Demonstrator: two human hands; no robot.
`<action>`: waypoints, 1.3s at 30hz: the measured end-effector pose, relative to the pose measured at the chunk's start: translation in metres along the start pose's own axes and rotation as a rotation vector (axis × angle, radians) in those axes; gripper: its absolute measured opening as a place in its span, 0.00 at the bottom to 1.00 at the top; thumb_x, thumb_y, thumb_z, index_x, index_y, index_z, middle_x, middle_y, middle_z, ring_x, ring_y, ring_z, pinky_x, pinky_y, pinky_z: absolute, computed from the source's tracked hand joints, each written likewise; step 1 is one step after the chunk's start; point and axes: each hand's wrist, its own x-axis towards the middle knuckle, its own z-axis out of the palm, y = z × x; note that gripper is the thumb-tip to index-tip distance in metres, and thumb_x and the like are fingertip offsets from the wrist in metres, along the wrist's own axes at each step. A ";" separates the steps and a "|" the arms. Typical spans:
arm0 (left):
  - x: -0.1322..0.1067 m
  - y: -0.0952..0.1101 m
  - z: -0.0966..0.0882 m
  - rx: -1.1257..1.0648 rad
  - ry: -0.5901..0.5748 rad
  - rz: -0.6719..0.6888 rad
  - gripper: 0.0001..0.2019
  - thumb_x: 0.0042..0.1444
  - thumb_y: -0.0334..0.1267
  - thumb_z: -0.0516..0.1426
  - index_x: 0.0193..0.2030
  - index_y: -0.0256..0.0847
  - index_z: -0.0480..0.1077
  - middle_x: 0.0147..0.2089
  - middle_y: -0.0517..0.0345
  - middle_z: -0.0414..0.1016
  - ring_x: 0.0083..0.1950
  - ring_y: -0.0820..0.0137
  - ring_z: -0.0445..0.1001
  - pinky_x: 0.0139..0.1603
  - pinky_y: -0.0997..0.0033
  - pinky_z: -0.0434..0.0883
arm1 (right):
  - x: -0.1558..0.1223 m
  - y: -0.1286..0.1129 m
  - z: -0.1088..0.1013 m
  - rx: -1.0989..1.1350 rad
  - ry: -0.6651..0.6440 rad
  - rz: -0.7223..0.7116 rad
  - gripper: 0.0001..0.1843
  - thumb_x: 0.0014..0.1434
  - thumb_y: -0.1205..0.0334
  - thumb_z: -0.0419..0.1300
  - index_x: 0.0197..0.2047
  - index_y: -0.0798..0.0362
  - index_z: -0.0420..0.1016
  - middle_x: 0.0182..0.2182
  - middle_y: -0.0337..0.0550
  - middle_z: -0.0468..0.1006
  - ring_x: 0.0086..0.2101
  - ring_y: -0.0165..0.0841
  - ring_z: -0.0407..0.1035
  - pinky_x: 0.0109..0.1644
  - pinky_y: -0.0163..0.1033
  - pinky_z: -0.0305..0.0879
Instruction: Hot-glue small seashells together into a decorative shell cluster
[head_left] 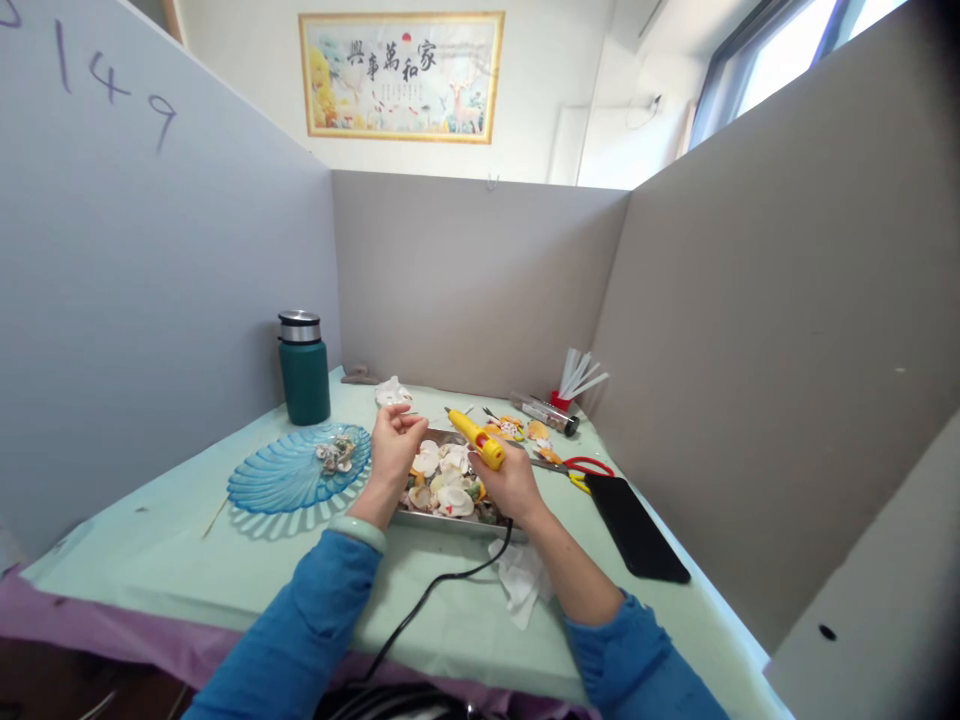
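My right hand point(516, 484) is closed round a yellow glue gun point(477, 438), its dark nozzle pointing up and left. A black cord point(442, 580) runs from it down toward the table's front edge. To the left, my left hand point(396, 440) is raised with thumb and fingers pinched; whatever is between them is too small to make out. Below and between both hands lies a metal tray point(442, 521) full of seashells point(453, 500), mostly white with some orange and green ones. The nozzle tip is a short distance from the left fingertips.
At left stand a blue shell-shaped plate point(262, 478) bearing a small shell cluster point(337, 455), and a green bottle point(304, 380). Right are scissors point(589, 466), a black phone point(636, 528), glue sticks point(577, 375) in a red cup and a clear tube point(546, 412). Crumpled tissue point(519, 580) lies in front.
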 end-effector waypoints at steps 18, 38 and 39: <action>-0.011 0.006 -0.001 0.367 -0.040 0.425 0.12 0.51 0.32 0.57 0.43 0.42 0.64 0.33 0.58 0.74 0.29 0.71 0.70 0.34 0.72 0.65 | 0.004 0.005 0.001 0.085 -0.087 0.145 0.10 0.52 0.59 0.58 0.33 0.56 0.76 0.25 0.40 0.75 0.26 0.32 0.68 0.31 0.34 0.63; -0.005 0.003 -0.012 0.513 -0.282 0.527 0.08 0.48 0.35 0.59 0.37 0.46 0.74 0.35 0.53 0.78 0.36 0.64 0.74 0.44 0.66 0.67 | 0.012 -0.018 -0.044 0.518 -0.458 0.473 0.05 0.46 0.64 0.61 0.24 0.55 0.69 0.14 0.32 0.66 0.13 0.21 0.54 0.15 0.28 0.48; -0.006 0.003 -0.012 0.488 -0.272 0.504 0.08 0.47 0.35 0.60 0.37 0.46 0.73 0.35 0.54 0.78 0.36 0.64 0.74 0.44 0.67 0.67 | 0.012 -0.017 -0.046 0.540 -0.468 0.471 0.06 0.46 0.63 0.62 0.25 0.55 0.70 0.15 0.32 0.66 0.13 0.21 0.54 0.15 0.28 0.48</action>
